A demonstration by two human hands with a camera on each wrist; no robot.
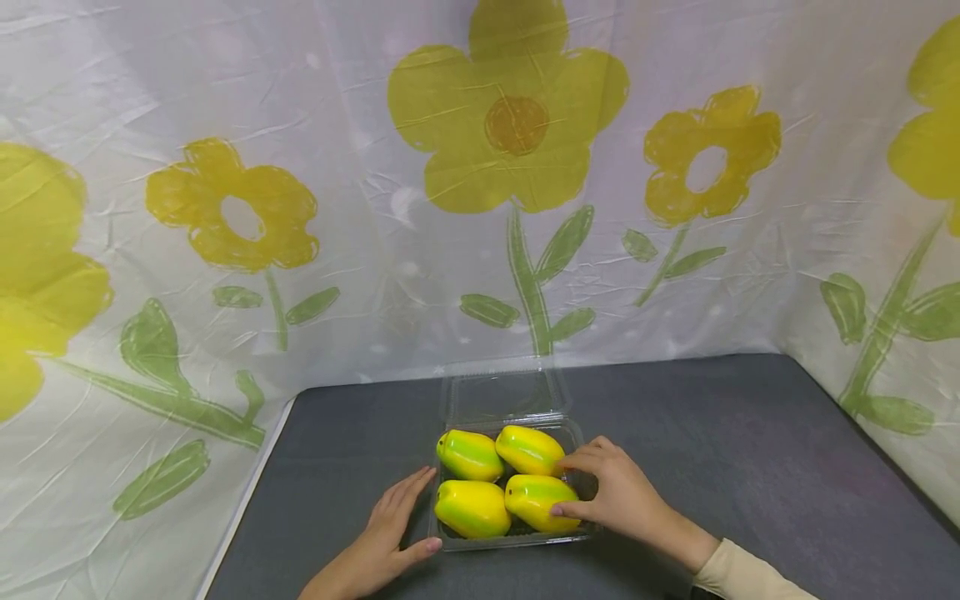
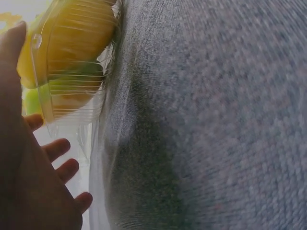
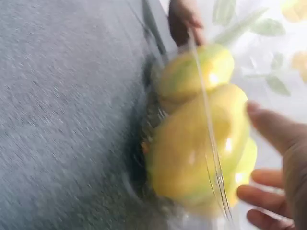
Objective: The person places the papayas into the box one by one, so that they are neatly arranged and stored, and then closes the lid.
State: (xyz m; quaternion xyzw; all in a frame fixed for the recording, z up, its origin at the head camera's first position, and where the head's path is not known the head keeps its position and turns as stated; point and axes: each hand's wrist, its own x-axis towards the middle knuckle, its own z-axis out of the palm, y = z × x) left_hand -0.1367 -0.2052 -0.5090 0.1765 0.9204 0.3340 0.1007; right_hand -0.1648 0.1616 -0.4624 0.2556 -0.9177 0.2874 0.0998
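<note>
A clear plastic clamshell box (image 1: pixel 517 543) stands on the dark table with its lid (image 1: pixel 506 393) folded back. Inside are several glossy yellow-green fruits that look like papayas, in two rows: back left (image 1: pixel 470 456), back right (image 1: pixel 529 450), front left (image 1: pixel 472 509) and front right (image 1: pixel 543 503). My right hand (image 1: pixel 626 492) reaches over the box's right side. Its thumb is at the front right papaya and its fingertips are by the back right one; the fingers look spread in the right wrist view. Beside the box's left wall, my left hand (image 1: pixel 386 533) has its fingers extended.
The dark grey cloth-covered table (image 1: pixel 712 425) stretches to both sides of the box. A white curtain (image 1: pixel 360 250) printed with yellow flowers hangs behind it and along both sides.
</note>
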